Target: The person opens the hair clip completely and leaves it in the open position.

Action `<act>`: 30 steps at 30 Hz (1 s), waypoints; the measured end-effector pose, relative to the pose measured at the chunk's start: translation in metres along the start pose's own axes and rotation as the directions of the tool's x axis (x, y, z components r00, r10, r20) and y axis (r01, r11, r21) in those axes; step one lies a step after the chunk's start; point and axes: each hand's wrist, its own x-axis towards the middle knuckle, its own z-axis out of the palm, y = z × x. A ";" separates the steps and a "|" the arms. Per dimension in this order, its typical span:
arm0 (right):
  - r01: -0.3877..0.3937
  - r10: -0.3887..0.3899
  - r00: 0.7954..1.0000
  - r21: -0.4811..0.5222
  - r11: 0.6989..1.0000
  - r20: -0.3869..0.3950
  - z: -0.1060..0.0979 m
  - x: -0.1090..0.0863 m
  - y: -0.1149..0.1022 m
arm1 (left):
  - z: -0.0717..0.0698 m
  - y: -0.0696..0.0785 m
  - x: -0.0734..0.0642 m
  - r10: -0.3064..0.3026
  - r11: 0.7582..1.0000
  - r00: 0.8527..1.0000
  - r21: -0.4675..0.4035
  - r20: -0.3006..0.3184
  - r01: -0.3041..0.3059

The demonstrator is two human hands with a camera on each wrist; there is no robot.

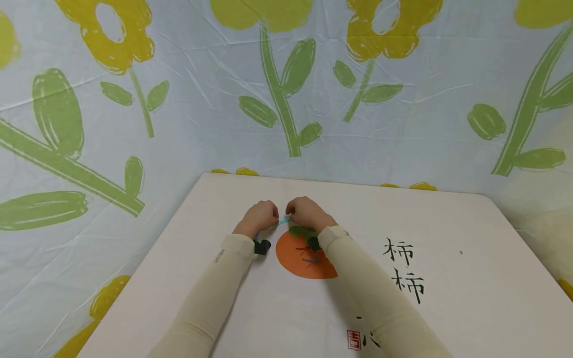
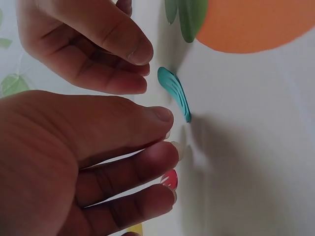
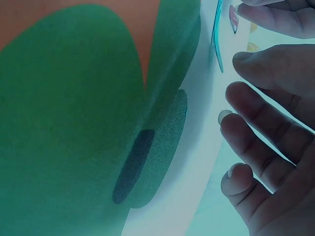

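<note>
A teal snap hair clip lies on the pale tabletop between the two hands, its narrow end toward the left hand. Just beside it in the left wrist view is the left hand, thumb and fingers loosely bent, with a gap between its fingertips and the clip. The right hand hovers on the clip's other side; its slightly curled fingers hold nothing. Past the left hand's fingers a small red clip shows on the table, partly hidden.
The table mat carries a printed orange persimmon with green leaves, dark characters and a red seal. A flower-print cloth hangs behind and at the sides. Black wrist cameras sit under both wrists.
</note>
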 end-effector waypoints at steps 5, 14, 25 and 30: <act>-0.013 0.013 1.000 -0.001 1.000 0.012 0.002 0.002 0.000 | 0.003 0.000 0.003 -0.006 1.000 1.000 0.029 0.007 0.006; -0.022 0.022 0.999 0.001 1.000 0.026 0.006 0.003 0.001 | 0.006 0.001 0.005 -0.019 0.999 1.000 0.041 0.022 0.018; -0.012 0.012 1.000 -0.029 0.999 0.005 0.007 0.005 0.000 | 0.006 0.002 0.006 -0.026 0.999 0.999 0.036 0.028 0.025; -0.007 0.007 1.000 -0.033 0.999 -0.004 0.007 0.005 0.001 | 0.008 0.000 0.007 -0.030 0.999 0.999 0.019 0.030 0.029</act>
